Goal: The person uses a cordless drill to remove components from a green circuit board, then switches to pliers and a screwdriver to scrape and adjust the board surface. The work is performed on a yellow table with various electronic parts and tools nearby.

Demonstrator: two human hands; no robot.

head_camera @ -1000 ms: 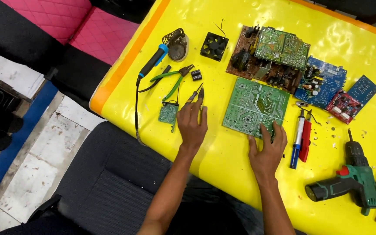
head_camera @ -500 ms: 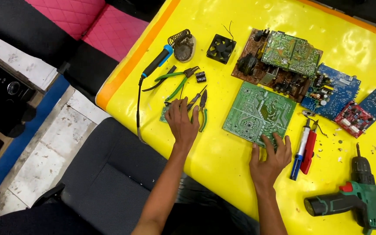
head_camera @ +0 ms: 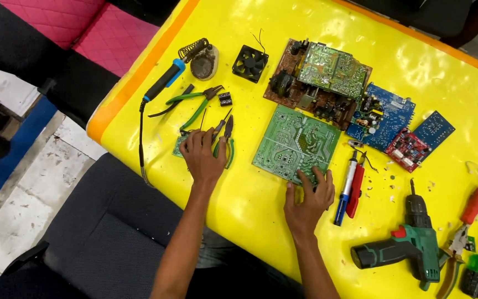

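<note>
Yellow surface point(head_camera: 250, 221) over tiled floor point(head_camera: 23, 216), left hand point(head_camera: 204, 156) flat, grip spread over small green board point(head_camera: 180, 145); right hand point(head_camera: 306, 200) fingers spread on large green board point(head_camera: 296, 144) edge

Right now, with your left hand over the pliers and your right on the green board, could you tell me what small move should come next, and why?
Probably closing the left hand around the pliers and lifting them. That hand already lies flat on their green handles, and the right hand rests on the near edge of the green board, seemingly steadying it.

Pliers point(head_camera: 223, 137) left of circuit board point(head_camera: 296, 144)
</note>
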